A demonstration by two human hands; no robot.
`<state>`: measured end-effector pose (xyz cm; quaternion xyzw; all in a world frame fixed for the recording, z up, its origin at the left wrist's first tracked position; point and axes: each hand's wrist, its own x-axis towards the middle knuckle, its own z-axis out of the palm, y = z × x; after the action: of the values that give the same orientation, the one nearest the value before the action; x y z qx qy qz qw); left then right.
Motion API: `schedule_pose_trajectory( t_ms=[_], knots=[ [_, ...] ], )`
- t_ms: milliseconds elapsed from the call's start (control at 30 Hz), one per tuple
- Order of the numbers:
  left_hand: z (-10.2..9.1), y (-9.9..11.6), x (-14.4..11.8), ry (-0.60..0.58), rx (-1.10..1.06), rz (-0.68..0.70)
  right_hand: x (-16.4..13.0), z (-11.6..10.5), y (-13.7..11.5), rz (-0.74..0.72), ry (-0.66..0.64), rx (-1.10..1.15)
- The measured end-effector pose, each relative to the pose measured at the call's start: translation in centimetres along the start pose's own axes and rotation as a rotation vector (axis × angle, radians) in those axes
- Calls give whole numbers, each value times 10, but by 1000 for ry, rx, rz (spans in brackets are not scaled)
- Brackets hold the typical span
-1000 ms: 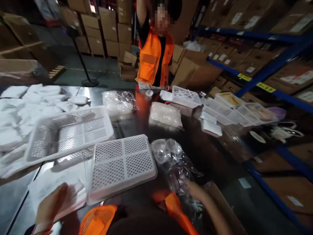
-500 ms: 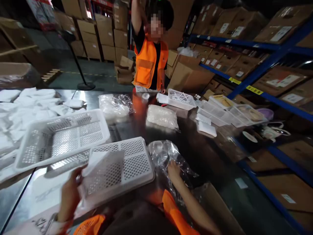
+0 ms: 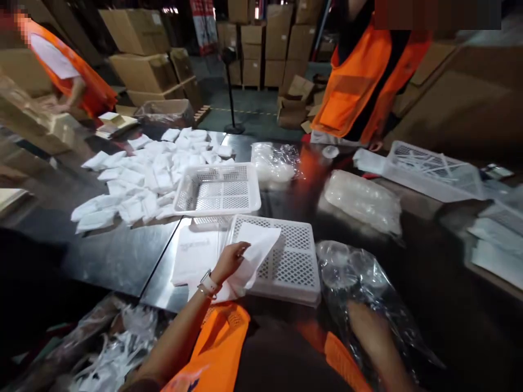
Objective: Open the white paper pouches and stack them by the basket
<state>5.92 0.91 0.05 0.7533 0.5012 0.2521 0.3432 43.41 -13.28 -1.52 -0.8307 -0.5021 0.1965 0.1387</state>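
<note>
My left hand (image 3: 229, 262), with a white watch band on the wrist, pinches a thin white sheet (image 3: 259, 242). The sheet is over the left part of an upturned white lattice basket (image 3: 294, 256). To the right, my right hand (image 3: 365, 322) is smeared by motion above the near part of a clear plastic bag (image 3: 368, 277). Round, clear cup-like pieces (image 3: 339, 267) show inside the bag. Its fingers are too blurred to read. A flat white packet or stack (image 3: 196, 247) lies left of the upturned basket.
An upright white basket (image 3: 216, 209) stands beyond, beside a heap of white packets (image 3: 143, 174). Filled clear bags (image 3: 362, 198) and a tray of white strips (image 3: 437, 171) lie farther right. A person in an orange vest (image 3: 355, 87) stands across the table; another person (image 3: 69, 71) is at far left.
The view has swung left, bringing the whole packet heap and a second person into sight. My left hand has lifted the white sheet; my right hand has drawn back slightly toward me over the bag.
</note>
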Motion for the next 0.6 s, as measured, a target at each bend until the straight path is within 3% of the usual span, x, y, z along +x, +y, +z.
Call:
schedule_pose_trajectory(
  t_ms=[33, 133, 200, 267, 333, 400, 500, 600],
  knots=[
    [-5, 4, 2, 0, 9, -21, 4, -4, -22, -116, 17, -76],
    [-13, 19, 3, -31, 53, -9, 11, 0, -108, -691, 93, -150],
    [-19, 25, -3, -81, 39, 56, 15, 16, -158, -1023, 81, -191],
    [-30, 19, -15, -70, 10, 101, 20, 36, -185, -1231, 40, -220],
    [-45, 2, -33, 3, 6, 46, 26, 53, -188, -1309, 14, -235],
    [-56, -22, -56, 21, 33, -96, 33, 64, -175, -1309, 15, -225],
    [-51, -52, -85, -122, 100, -277, 43, 71, -153, -1303, 10, -176],
    [-34, -62, -96, -248, 272, -355, 49, 75, -139, -1317, 32, -152]
  ],
)
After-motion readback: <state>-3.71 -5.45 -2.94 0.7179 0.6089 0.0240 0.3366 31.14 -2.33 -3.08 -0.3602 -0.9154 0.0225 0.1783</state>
